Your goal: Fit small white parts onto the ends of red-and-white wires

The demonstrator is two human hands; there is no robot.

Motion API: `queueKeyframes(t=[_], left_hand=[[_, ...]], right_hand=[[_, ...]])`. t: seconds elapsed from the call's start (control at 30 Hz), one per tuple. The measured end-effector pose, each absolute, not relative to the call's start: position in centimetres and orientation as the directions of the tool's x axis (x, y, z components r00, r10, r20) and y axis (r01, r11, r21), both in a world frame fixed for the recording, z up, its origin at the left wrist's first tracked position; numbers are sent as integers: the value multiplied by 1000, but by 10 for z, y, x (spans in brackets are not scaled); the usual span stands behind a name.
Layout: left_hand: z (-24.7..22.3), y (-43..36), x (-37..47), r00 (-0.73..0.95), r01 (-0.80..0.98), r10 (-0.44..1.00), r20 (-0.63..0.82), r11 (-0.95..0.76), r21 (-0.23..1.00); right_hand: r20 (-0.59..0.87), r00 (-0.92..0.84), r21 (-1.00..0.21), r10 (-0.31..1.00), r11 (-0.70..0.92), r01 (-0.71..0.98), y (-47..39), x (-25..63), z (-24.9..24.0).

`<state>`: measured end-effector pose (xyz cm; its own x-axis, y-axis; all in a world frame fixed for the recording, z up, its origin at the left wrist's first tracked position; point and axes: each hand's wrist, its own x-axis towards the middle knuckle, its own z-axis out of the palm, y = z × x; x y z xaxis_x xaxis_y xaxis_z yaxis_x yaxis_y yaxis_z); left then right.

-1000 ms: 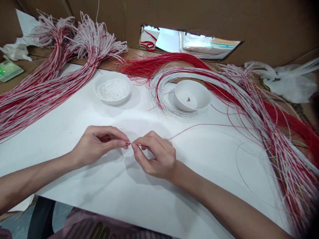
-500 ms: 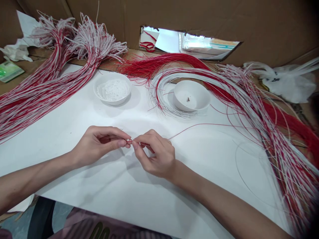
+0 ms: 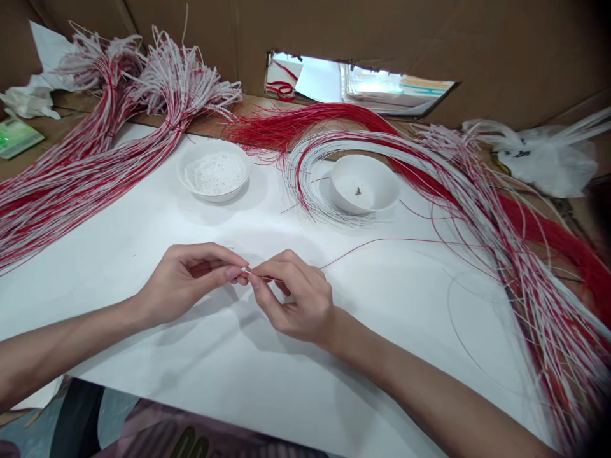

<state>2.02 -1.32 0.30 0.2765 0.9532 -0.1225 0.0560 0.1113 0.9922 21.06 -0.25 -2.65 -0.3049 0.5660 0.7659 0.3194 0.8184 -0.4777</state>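
Observation:
My left hand pinches a tiny white piece between thumb and forefinger, over the middle of the white tabletop. Its exact kind is too small to make out. Close against it, my right hand is closed on a thin red cord, which runs from the fingers toward the strands on the right. The two sets of fingertips nearly meet, and the cord's end is mostly hidden among them. Beyond my left hand stands a white bowl of small, clear-white pieces.
A second white bowl holds a small dark bit. Bundled red and white cords lie at the left. Loose red cords and white cords sweep along the right. Cardboard walls the back, with a cut-out slot.
The fingertips have shifted very slightly, and the white piece shows a little more between them. Both hands keep their pinch; the whole view has moved a touch.

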Motion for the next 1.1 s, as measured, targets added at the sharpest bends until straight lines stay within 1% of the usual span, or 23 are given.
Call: queueKeyframes(t=[0.13, 0.4, 0.8, 1.1], left_hand=[[2, -13, 20, 282, 31, 952, -118, 114, 993], [3, -13, 19, 277, 33, 953, -122, 117, 993], [3, -14, 20, 262, 17, 954, -146, 146, 989], [5, -15, 20, 268, 25, 953, -144, 143, 989]], right_hand=[[777, -280, -477, 564, 817, 322, -3, 210, -26], [774, -249, -498, 582, 803, 328, -3, 213, -27], [802, -226, -449, 553, 808, 381, -3, 210, -27], [816, -224, -430, 534, 817, 384, -2, 210, -28]])
